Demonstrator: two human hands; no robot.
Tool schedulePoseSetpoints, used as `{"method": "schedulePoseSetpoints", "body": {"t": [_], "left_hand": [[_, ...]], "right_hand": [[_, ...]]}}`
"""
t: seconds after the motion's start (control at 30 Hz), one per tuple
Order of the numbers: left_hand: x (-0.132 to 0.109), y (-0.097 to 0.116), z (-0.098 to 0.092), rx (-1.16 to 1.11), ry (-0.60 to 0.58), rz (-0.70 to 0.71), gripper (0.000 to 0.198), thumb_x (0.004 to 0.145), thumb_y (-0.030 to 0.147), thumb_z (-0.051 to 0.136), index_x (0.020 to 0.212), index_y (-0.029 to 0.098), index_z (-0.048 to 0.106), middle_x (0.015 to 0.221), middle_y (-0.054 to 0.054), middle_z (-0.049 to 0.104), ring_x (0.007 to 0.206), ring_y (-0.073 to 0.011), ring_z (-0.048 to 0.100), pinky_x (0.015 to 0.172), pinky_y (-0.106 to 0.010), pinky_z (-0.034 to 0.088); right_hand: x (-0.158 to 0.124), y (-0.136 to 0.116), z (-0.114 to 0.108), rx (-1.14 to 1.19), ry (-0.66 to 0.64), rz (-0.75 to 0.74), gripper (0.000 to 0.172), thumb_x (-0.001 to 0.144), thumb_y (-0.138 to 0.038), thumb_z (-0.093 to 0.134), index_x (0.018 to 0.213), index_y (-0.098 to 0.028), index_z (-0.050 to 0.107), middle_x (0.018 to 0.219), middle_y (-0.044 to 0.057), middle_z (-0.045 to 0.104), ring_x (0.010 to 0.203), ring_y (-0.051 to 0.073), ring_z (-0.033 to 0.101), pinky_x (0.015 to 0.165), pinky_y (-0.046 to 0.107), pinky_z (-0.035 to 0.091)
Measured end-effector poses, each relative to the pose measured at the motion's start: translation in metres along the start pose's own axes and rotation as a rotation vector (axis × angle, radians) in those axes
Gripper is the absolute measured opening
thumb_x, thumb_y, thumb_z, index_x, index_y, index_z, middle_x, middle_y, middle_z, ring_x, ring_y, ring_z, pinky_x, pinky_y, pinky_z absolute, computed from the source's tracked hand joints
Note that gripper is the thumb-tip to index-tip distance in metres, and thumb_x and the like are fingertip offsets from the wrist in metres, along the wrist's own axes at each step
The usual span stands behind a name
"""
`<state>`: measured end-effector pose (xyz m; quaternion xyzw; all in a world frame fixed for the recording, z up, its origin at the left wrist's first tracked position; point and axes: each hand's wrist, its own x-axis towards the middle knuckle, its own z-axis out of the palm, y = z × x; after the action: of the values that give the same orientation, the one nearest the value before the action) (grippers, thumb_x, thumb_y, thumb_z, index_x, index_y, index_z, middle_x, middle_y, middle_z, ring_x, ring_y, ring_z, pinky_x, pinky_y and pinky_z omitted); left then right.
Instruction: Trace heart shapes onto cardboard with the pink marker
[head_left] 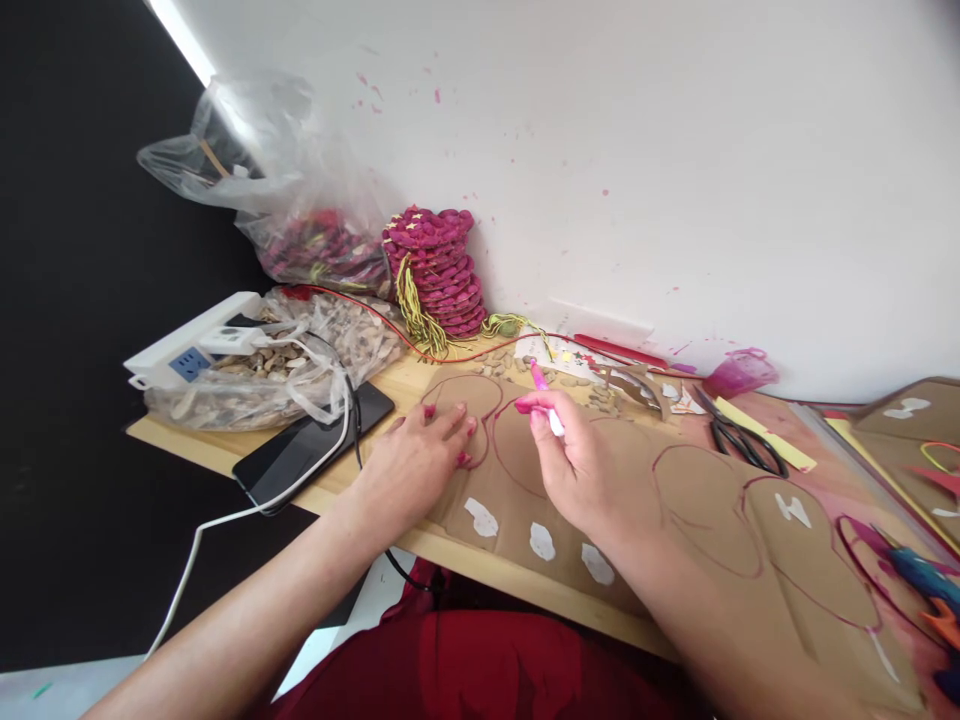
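Note:
My left hand (420, 455) lies flat with spread fingers on the left end of a brown cardboard sheet (517, 505). Between the fingers of my right hand (570, 470) is a marker (538, 376) with a white body and a pink-purple end, raised over the cardboard. Several round outlines in dark red are drawn along the sheet, one of them passing under my left fingertips. White paper patches (542, 541) are stuck near its front edge. Pink stains show on the fingertips of both hands.
A black phone (300, 445), white power strip (191, 340) and clear bag of small brown pieces (255, 395) are at left. Magenta braided coils (439, 275) stand by the wall. Black-handled scissors (739, 435) and a blue-orange tool (926, 580) lie at right.

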<state>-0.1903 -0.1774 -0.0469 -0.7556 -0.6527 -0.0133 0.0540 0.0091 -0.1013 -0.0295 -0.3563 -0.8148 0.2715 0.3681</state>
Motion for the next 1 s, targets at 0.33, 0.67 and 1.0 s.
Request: {"method": "schedulePoseSetpoints", "body": {"t": [0.33,0.67,1.0], "left_hand": [[-0.004,0.007,0.009,0.008,0.078,-0.001,0.046,0.100,0.025,0.047,0.144,0.016,0.055,0.149,-0.011,0.055,0.127,-0.0330,0.055,0.101,-0.045,0.053],[-0.004,0.010,0.017,0.002,0.093,0.015,0.049,0.098,0.021,0.044,0.146,0.012,0.050,0.152,-0.015,0.051,0.132,-0.0330,0.051,0.108,-0.048,0.046],[-0.003,0.011,0.012,-0.027,0.100,-0.022,0.047,0.097,0.019,0.045,0.143,0.016,0.053,0.150,-0.010,0.054,0.133,-0.0322,0.051,0.107,-0.047,0.050]], "right_hand": [[0.040,0.012,0.023,-0.188,-0.207,-0.208,0.019,0.103,-0.027,0.045,0.116,-0.026,0.058,0.111,0.005,0.074,0.101,0.021,0.070,0.093,0.038,0.050],[0.040,0.016,0.023,-0.181,-0.175,-0.167,0.023,0.104,-0.032,0.045,0.116,-0.027,0.063,0.109,0.005,0.076,0.097,0.023,0.071,0.089,0.039,0.052],[0.051,-0.015,-0.013,0.377,-0.010,0.108,0.033,0.100,-0.054,0.049,0.106,-0.026,0.066,0.089,0.004,0.073,0.081,0.020,0.072,0.075,0.037,0.057]]}}
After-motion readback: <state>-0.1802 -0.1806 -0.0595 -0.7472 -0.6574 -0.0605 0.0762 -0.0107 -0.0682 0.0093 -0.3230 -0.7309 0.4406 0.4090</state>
